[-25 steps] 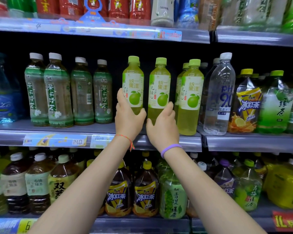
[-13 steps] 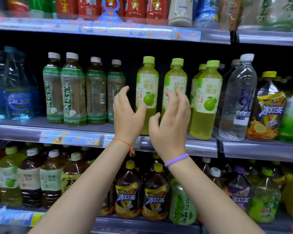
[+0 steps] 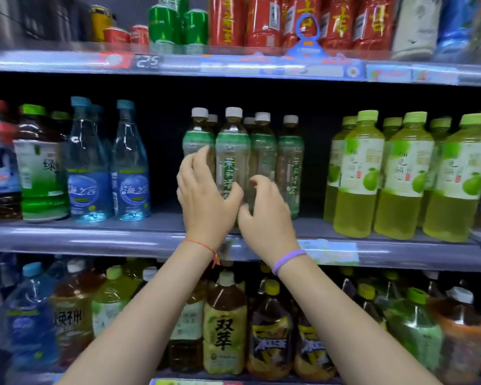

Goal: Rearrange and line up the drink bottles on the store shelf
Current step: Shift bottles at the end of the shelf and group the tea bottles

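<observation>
Fingers (image 3: 197,162) of both hands spread, near clear plastic white-capped green-label tea bottles (image 3: 232,162), mid frame. Full, heavy, slippery; grab around middle.

Drink bottles counted by kind on the middle store shelf.
Six white-capped green tea bottles (image 3: 263,162) are seen, four in front and two behind. Three clear blue-capped water bottles (image 3: 131,162) are counted at the left. Six lime-green apple drink bottles (image 3: 358,176) are counted at the right, three in front and three behind. Two hands, the left hand (image 3: 203,195) and the right hand (image 3: 267,218), are raised before the tea bottles.
</observation>
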`<state>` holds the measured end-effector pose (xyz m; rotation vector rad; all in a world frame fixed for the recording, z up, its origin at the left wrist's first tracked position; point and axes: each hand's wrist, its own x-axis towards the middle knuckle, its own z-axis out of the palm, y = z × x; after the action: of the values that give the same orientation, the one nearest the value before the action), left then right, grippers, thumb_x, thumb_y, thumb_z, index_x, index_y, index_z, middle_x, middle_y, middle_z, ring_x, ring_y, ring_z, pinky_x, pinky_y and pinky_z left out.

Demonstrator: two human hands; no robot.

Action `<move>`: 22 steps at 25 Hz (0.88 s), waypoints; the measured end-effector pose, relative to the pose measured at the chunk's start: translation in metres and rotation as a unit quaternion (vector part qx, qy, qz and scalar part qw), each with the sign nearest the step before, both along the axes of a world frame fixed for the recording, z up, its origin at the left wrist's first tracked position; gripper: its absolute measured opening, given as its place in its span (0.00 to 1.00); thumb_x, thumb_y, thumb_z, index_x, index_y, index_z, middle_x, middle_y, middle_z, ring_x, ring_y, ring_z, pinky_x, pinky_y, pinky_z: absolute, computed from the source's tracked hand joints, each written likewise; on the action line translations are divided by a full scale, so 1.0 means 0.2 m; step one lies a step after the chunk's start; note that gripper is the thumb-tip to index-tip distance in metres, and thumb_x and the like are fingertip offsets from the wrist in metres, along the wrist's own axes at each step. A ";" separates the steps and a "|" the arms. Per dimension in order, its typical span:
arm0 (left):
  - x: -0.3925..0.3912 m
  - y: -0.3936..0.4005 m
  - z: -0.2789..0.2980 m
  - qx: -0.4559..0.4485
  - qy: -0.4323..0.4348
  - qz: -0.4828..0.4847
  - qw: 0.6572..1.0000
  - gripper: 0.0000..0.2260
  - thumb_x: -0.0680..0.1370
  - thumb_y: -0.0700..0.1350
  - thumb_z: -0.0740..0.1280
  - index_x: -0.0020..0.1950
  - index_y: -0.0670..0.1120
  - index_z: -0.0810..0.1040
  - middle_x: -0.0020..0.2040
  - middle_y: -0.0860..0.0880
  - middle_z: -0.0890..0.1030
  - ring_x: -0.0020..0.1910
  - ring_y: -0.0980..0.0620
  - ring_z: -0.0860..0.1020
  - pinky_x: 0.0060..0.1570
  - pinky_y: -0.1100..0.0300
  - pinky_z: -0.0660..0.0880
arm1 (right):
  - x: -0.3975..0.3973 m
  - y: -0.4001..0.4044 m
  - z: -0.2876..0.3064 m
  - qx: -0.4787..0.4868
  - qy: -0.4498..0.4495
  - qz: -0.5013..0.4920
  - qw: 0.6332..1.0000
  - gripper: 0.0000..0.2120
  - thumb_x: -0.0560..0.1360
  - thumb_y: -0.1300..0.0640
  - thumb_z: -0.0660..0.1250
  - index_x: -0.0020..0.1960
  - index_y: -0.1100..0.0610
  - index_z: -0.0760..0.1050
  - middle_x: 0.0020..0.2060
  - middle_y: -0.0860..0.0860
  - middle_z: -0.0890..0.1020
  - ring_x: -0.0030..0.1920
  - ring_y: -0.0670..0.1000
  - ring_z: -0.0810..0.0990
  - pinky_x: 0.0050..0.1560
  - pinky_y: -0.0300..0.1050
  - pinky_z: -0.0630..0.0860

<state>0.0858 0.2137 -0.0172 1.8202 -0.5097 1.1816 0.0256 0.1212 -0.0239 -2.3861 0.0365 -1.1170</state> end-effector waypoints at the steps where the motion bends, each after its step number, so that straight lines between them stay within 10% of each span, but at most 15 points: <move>1: 0.03 0.04 0.00 0.015 0.017 -0.013 1.000 0.35 0.73 0.53 0.70 0.76 0.45 0.61 0.71 0.41 0.65 0.70 0.41 0.64 0.67 0.48 0.63 | 0.02 0.05 0.00 0.004 0.039 -0.020 0.999 0.23 0.78 0.57 0.60 0.72 0.57 0.62 0.63 0.52 0.73 0.63 0.55 0.72 0.67 0.56 0.65; 8: 0.15 0.15 0.00 0.104 0.044 0.039 0.993 0.48 0.69 0.59 0.75 0.80 0.50 0.50 0.77 0.37 0.55 0.76 0.38 0.57 0.69 0.41 0.62 | 0.04 0.19 0.01 0.063 0.043 -0.054 0.996 0.19 0.75 0.65 0.58 0.64 0.54 0.67 0.55 0.51 0.79 0.54 0.56 0.77 0.62 0.56 0.70; 14: 0.06 0.09 0.01 0.066 -0.138 -0.089 0.984 0.19 0.71 0.36 0.64 0.62 0.41 0.76 0.61 0.40 0.75 0.60 0.40 0.74 0.58 0.44 0.73 | 0.08 0.03 0.09 0.101 -0.077 -0.138 0.982 0.21 0.74 0.63 0.62 0.67 0.59 0.66 0.61 0.57 0.69 0.59 0.59 0.71 0.60 0.52 0.71; 22: 0.00 -0.26 0.08 0.125 0.257 -0.199 0.938 0.35 0.80 0.43 0.61 0.79 0.41 0.42 0.76 0.39 0.60 0.72 0.39 0.64 0.67 0.46 0.66 | 0.19 -0.33 0.18 0.194 0.106 -0.153 0.963 0.21 0.79 0.56 0.64 0.65 0.64 0.60 0.62 0.61 0.74 0.59 0.61 0.75 0.48 0.47 0.68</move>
<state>0.0849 0.1616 -0.0008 2.0204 -0.6976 0.3547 0.0633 0.0553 0.0131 -2.1721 0.6556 -0.8763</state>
